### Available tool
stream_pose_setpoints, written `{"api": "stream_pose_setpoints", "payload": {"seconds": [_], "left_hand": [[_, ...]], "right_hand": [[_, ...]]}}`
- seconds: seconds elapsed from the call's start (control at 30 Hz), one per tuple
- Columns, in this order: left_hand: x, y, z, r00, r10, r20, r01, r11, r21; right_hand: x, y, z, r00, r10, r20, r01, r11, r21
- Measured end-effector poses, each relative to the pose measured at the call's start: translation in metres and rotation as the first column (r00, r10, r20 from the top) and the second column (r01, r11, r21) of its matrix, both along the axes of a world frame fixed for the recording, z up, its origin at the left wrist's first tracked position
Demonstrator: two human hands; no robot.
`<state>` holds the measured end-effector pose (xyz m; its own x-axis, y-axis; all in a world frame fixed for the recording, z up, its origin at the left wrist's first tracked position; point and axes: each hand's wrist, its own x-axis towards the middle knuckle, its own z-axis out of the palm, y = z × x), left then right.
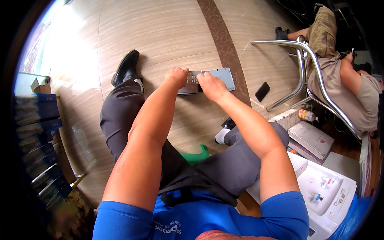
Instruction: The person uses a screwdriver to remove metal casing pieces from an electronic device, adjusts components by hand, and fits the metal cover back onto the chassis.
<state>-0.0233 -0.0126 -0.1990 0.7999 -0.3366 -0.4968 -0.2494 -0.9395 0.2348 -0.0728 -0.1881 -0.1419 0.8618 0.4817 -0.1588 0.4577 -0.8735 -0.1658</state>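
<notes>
one metal casing [224, 77], far of our knees: our left hand [177, 76] held its left end; our right hand [212, 85] touched its middle, fingers narrow, grip unclear. we judged handling under way, unfinished; what remained, we could not tell.

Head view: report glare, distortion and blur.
Head view: glare bleaches the floor at upper left. Head view: wide-angle distortion bows the scene, with black corners. Head view: the blue stack at left looks smeared, while the left hand, right hand and metal panel look fairly clear.
</notes>
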Motion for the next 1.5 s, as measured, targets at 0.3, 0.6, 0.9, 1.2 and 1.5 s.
{"api": "stream_pose_setpoints", "payload": {"seconds": [0.3, 0.6, 0.9, 1.2, 1.5], "left_hand": [[-0.001, 0.001, 0.000, 0.999, 0.052, -0.006, -0.052, 0.998, -0.027], [0.000, -0.001, -0.003, 0.999, 0.039, -0.020, -0.039, 0.999, 0.003], [-0.001, -0.001, 0.005, 0.999, 0.044, -0.028, -0.044, 0.999, -0.004], [-0.001, -0.001, 0.005, 0.999, 0.043, -0.016, -0.044, 0.999, -0.022], [0.001, 0.002, -0.006, 0.999, -0.017, 0.041, 0.018, 0.999, -0.039]], "right_hand": [[0.002, -0.004, 0.002, 0.996, 0.093, 0.018, -0.093, 0.995, 0.029], [-0.001, -0.003, -0.001, 1.000, 0.005, -0.005, -0.005, 0.999, 0.053], [0.006, 0.002, 0.006, 0.974, -0.183, -0.130, 0.189, 0.981, 0.040], [0.006, 0.010, 0.027, 0.897, -0.356, -0.261, 0.350, 0.934, -0.071], [0.007, 0.004, 0.018, 0.849, -0.460, -0.259, 0.479, 0.878, 0.012]]}}
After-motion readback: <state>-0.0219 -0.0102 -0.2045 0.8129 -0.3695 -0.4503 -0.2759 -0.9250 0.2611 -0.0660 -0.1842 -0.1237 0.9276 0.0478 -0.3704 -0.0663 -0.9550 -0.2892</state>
